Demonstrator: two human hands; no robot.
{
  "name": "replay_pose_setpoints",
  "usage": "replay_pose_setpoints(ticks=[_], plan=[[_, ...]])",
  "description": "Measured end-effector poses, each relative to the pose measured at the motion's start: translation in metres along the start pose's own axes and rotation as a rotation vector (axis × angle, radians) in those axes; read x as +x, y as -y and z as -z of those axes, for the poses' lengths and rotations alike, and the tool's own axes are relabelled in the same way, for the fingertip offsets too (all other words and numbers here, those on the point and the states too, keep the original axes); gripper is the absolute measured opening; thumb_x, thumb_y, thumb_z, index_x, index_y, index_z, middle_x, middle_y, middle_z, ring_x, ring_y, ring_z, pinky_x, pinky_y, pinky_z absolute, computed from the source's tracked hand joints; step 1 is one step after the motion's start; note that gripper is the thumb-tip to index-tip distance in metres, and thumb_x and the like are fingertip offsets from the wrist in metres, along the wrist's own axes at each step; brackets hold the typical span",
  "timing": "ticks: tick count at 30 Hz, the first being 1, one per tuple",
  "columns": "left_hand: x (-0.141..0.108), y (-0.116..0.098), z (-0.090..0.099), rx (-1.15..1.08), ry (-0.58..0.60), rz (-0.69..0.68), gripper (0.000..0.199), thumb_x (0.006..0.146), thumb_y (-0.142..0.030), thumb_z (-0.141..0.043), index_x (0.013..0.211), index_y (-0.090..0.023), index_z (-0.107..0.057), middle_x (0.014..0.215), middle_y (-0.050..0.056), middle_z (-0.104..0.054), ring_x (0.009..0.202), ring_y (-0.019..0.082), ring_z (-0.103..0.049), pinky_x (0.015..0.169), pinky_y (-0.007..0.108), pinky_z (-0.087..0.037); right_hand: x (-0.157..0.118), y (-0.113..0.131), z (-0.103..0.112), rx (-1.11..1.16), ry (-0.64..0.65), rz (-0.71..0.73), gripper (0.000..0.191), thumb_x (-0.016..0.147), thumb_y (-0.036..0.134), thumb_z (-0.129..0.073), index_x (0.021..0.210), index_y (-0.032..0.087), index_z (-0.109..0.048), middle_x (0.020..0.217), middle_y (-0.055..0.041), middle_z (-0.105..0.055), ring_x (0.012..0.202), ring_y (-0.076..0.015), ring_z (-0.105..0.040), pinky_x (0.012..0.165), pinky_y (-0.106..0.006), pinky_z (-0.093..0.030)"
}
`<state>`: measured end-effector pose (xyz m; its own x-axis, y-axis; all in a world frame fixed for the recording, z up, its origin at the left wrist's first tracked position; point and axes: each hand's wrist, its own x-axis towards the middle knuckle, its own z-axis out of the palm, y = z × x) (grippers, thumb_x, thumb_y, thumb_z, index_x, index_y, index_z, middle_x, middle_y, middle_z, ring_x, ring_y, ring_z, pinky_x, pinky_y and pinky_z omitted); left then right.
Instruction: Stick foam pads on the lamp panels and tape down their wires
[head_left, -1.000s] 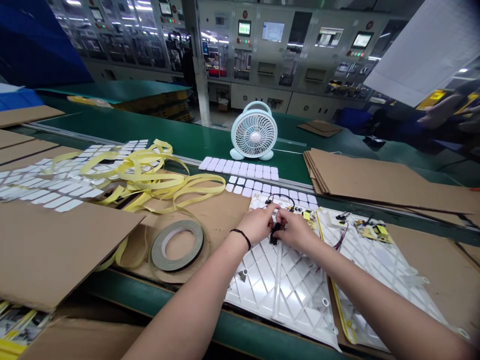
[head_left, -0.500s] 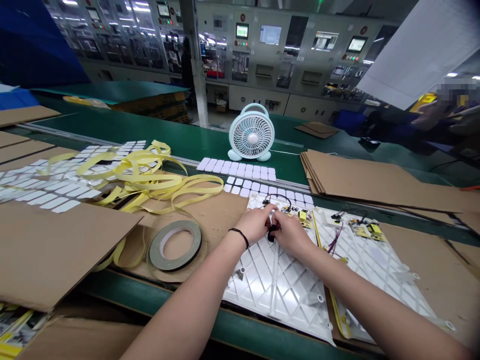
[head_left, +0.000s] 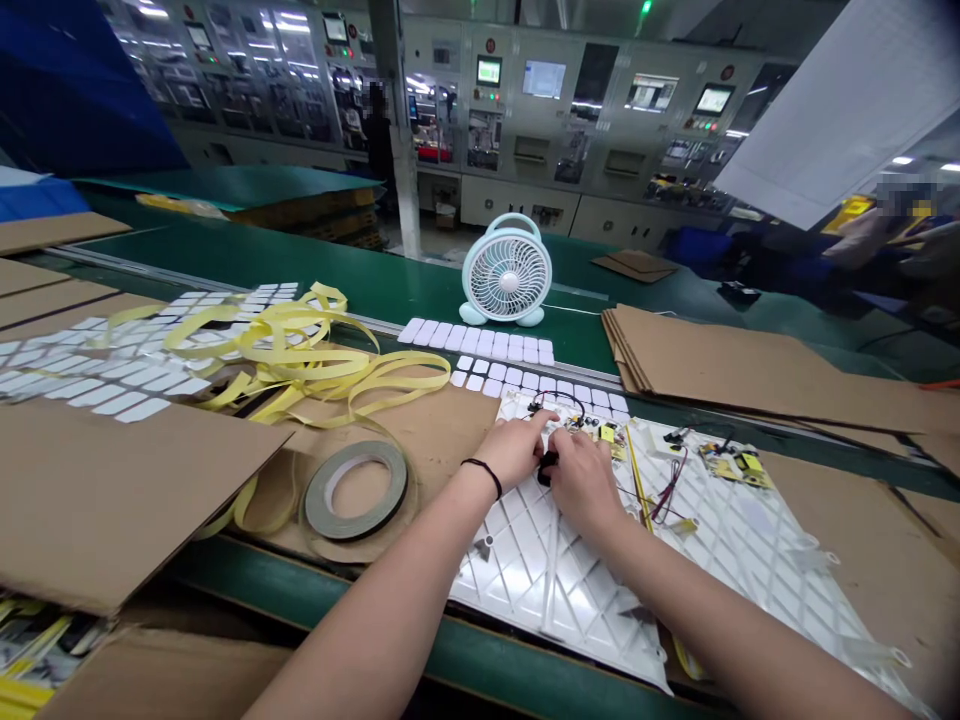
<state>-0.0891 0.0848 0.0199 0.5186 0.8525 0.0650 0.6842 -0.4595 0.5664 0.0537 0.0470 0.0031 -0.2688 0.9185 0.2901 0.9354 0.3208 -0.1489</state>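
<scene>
Black part (head_left: 546, 474) sits right of frame centre, over upper part of white ribbed panel (head_left: 525, 540). Your right hand (head_left: 585, 480) pinches it, fingertips curled in; your left hand (head_left: 514, 450) is beside it, index finger reaching toward dark cable (head_left: 574, 398), thumb's contact hidden, so cannot tell its grip. Steady part with light, even pressure, wrists low. Watch thin wires near yellow-topped circuit board (head_left: 616, 440): avoid tugging or trapping them under your knuckles.
</scene>
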Motion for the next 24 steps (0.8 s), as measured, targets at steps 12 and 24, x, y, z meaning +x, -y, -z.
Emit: replay_pose_setpoints(ticks=[12,24], plan=[[-0.002,-0.006,0.003,0.152,-0.009,0.008,0.059,0.075,-0.009,-0.049,0.129,-0.027,-0.035,0.083,-0.003,-0.07,0.086,0.02,-0.063,0.078,0.03,-0.043,0.008,-0.005,0.004,-0.044,0.039,0.012,0.026,0.07,0.006,-0.056,0.093,0.018,-0.048,0.08,-0.0043,-0.062,0.087,-0.0236,-0.049,0.071,-0.033,-0.022],[-0.004,-0.015,0.009,0.331,-0.05,0.008,0.046,0.08,-0.013,-0.048,0.125,-0.019,-0.041,0.075,0.002,-0.069,0.084,0.022,-0.063,0.084,0.033,-0.042,0.015,-0.007,0.006,0.181,0.162,-0.235,0.032,0.067,0.011,-0.062,0.092,0.02,-0.044,0.07,0.0016,-0.061,0.068,-0.0182,-0.053,0.067,-0.027,-0.024]])
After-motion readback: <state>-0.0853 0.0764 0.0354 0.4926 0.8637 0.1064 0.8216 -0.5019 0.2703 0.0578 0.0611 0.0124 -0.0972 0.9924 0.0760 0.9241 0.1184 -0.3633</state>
